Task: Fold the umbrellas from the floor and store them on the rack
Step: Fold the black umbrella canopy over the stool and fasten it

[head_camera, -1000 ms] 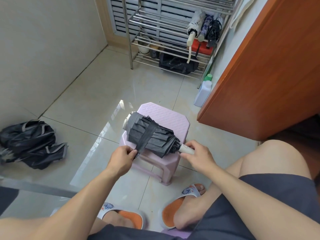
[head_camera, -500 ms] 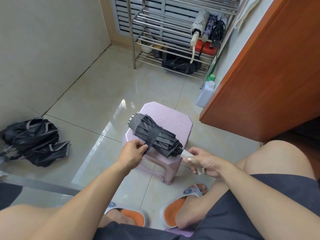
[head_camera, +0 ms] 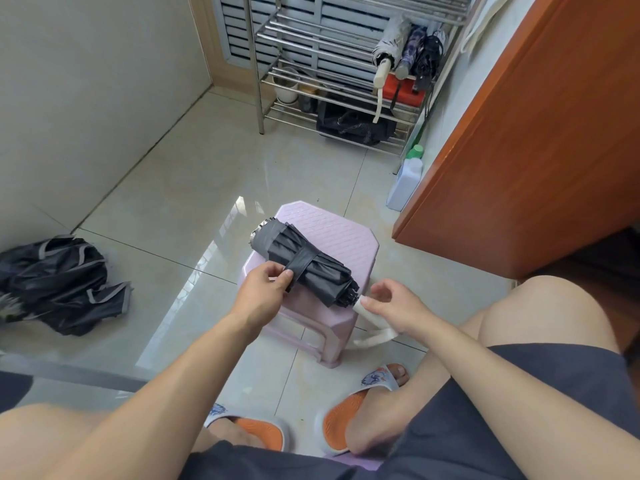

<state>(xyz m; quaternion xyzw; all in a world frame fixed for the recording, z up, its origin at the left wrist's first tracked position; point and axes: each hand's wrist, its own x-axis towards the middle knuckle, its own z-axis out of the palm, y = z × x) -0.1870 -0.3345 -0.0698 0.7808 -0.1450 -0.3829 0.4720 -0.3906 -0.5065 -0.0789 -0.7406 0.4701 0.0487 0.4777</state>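
Observation:
A folded black umbrella (head_camera: 304, 259) lies across the pink plastic stool (head_camera: 341, 233), its strap wrapped around the bundle. My left hand (head_camera: 263, 289) pinches the end of that strap at the near side of the bundle. My right hand (head_camera: 391, 306) holds the umbrella's cream handle (head_camera: 362, 304), whose cream wrist loop hangs below the hand. Another black umbrella with grey trim (head_camera: 59, 278) lies crumpled and unfolded on the floor at the left. The steel rack (head_camera: 332, 36) stands at the back, with three folded umbrellas (head_camera: 408, 50) on a shelf at its right end.
A white bottle with a green cap (head_camera: 407, 181) stands on the floor beside the orange-brown wooden door (head_camera: 540, 133). A black bag (head_camera: 353, 126), a red box and small pots sit on the rack's lower shelves. My knees and orange-soled slippers (head_camera: 343, 420) flank the stool.
The strap has been pulled tight around the bundle. My right hand has loosened its wrap on the handle, its fingers lifted. The view has shifted slightly closer.

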